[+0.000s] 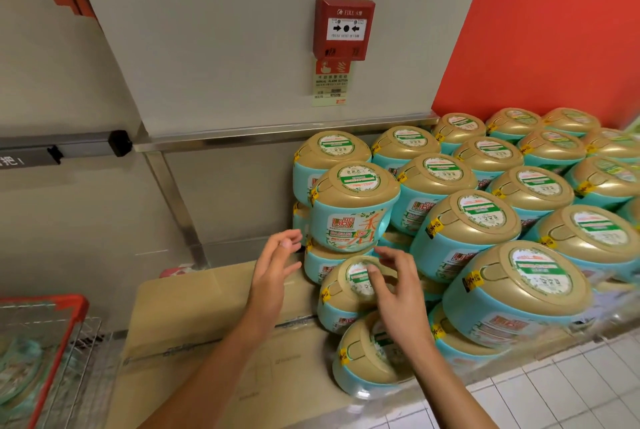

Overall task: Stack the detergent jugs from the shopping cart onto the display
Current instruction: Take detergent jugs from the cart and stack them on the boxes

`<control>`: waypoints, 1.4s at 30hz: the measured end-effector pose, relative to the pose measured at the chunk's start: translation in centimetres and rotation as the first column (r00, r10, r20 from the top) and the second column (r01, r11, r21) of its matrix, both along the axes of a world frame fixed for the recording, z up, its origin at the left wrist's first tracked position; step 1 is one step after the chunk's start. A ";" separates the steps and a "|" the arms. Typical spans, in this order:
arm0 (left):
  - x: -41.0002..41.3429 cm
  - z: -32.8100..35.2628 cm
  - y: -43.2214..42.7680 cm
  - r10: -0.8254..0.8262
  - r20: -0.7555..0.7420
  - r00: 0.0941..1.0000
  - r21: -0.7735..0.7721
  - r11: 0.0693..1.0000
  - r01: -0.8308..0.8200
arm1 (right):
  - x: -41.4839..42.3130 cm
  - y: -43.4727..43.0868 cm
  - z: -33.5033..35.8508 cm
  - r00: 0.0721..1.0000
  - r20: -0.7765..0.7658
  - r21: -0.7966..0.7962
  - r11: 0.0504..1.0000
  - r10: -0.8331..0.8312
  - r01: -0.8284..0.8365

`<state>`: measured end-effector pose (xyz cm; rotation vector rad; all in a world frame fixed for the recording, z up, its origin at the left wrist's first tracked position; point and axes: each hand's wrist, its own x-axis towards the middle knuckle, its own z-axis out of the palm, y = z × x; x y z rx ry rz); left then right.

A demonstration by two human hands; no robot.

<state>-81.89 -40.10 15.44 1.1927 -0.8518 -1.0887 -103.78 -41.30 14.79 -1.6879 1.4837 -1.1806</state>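
Round teal detergent jugs (353, 217) with glossy gold domed lids (356, 179) are sitting stacked on flat brown cardboard (207, 324) by the wall (277, 48). The left hand (277, 269) and right hand (398, 290) are hovering beside them, fingers relaxed and spread, gripping nothing.

Both bare forearms reach forward; left hand (273, 273) and right hand (398, 293) hover near each other, fingers loosely curled, holding nothing.
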 end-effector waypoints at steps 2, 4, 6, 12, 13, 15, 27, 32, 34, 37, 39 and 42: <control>0.7 0.0 1.3 -0.007 0.001 1.000 -0.002 1.000 0.007 | -0.2 0.7 0.2 0.998 0.057 -0.019 1.000 -0.005 0.006; 1.3 -0.2 2.6 -0.016 0.005 1.000 0.010 1.000 0.016 | -0.5 1.5 0.4 0.995 0.101 -0.052 0.999 0.007 -0.002; 1.7 -0.3 4.1 -0.019 0.020 1.000 0.020 1.000 0.019 | -0.7 2.7 0.7 0.991 0.129 -0.065 0.998 0.032 -0.024; 2.3 -0.5 9.5 0.052 0.003 0.999 0.041 0.998 -0.052 | -1.2 6.2 2.0 0.976 0.187 -0.067 0.993 0.110 -0.099; 2.3 -0.6 10.5 0.074 -0.003 0.997 0.050 0.996 -0.074 | -1.3 6.8 2.1 0.973 0.195 -0.071 0.991 0.125 -0.113; 2.2 -0.9 12.6 0.123 -0.004 0.992 0.067 0.990 -0.122 | -1.7 8.0 2.3 0.964 0.212 -0.067 0.986 0.162 -0.151; -2.9 -4.4 32.8 0.417 0.025 0.909 0.150 0.897 -0.416 | -5.4 17.9 -0.6 0.846 0.263 0.063 0.867 0.464 -0.495; -3.4 -4.8 42.3 0.568 0.047 0.822 0.209 0.799 -0.564 | -3.6 23.4 -2.1 0.725 0.280 0.151 0.717 0.630 -0.681; -3.0 -5.3 46.4 0.624 0.074 0.778 0.220 0.751 -0.623 | -2.0 25.5 -2.7 0.672 0.268 0.199 0.643 0.690 -0.739; -1.9 -6.0 52.3 0.694 0.123 0.709 0.234 0.674 -0.700 | 1.7 29.1 -3.3 0.593 0.257 0.276 0.530 0.763 -0.802; -0.8 -6.5 56.2 0.731 0.166 0.661 0.244 0.619 -0.746 | 5.1 31.6 -3.6 0.539 0.260 0.308 0.461 0.801 -0.833; 1.5 -7.2 62.0 0.800 0.190 0.570 0.245 0.524 -0.816 | 10.9 35.2 -3.9 0.452 0.274 0.324 0.361 0.849 -0.875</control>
